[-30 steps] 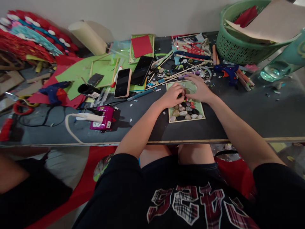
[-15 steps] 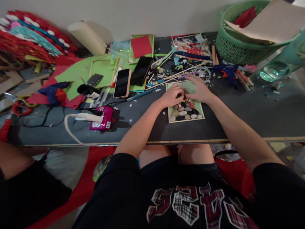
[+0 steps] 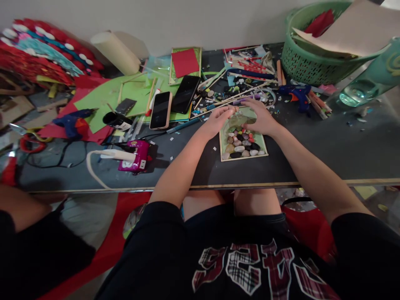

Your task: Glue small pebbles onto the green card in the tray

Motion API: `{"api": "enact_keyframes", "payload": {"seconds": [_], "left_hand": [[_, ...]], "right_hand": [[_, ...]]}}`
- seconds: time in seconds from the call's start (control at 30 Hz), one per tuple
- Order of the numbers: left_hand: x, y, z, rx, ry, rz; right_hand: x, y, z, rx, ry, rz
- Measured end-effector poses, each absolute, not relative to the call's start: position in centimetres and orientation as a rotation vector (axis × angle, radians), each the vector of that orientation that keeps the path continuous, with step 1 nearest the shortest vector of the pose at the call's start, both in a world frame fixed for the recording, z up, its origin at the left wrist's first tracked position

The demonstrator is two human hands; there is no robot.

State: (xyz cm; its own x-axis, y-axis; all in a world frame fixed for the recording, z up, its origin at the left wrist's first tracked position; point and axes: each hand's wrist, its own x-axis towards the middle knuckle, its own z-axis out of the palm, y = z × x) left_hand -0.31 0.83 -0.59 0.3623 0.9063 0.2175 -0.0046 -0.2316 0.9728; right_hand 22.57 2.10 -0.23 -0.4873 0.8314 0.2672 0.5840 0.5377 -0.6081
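Observation:
A small green panel (image 3: 260, 141) with a thin pale wooden border lies on the dark tabletop. Pebbles (image 3: 240, 148) in black, white, brown and red fill its nearer part. My left hand (image 3: 218, 120) is over the panel's far left corner, fingertips drawn together; what they hold, if anything, is too small to make out. Over the panel's right side is my right hand (image 3: 264, 118), thumb and fingers spread apart, its thumb close above the pebbles. The far part of the panel is partly hidden between my hands.
Two phones (image 3: 161, 110), a purple power adapter (image 3: 135, 156) with a white cable, and blue glue guns (image 3: 295, 95) lie around. Sticks and scraps (image 3: 218, 91) litter the back. A green basket (image 3: 308, 62) and bottle (image 3: 359, 93) stand right. Another person's arm (image 3: 21, 206) is at left.
My left hand has moved back and slightly left, from above the pebbles to the panel's far left corner. My right hand has stayed nearly in place.

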Motion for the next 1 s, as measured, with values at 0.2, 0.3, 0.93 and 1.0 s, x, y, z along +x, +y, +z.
{"api": "enact_keyframes", "payload": {"seconds": [0.2, 0.3, 0.93, 1.0], "left_hand": [[-0.1, 0.2, 0.3, 1.333, 0.745, 1.150], [0.1, -0.3, 1.3, 1.198, 0.765, 1.162], [-0.2, -0.2, 4.6, 0.549, 0.722, 1.364], [-0.7, 0.8, 3.7, 0.588, 0.802, 1.513]], "right_hand": [[22.7, 2.2, -0.4, -1.169, -2.249, 0.589], [22.8, 2.3, -0.6, -1.183, -2.259, 0.578], [23.1, 2.3, -0.6, -1.115, -2.259, 0.530], [22.7, 1.9, -0.1, -1.045, -2.261, 0.480]]}}
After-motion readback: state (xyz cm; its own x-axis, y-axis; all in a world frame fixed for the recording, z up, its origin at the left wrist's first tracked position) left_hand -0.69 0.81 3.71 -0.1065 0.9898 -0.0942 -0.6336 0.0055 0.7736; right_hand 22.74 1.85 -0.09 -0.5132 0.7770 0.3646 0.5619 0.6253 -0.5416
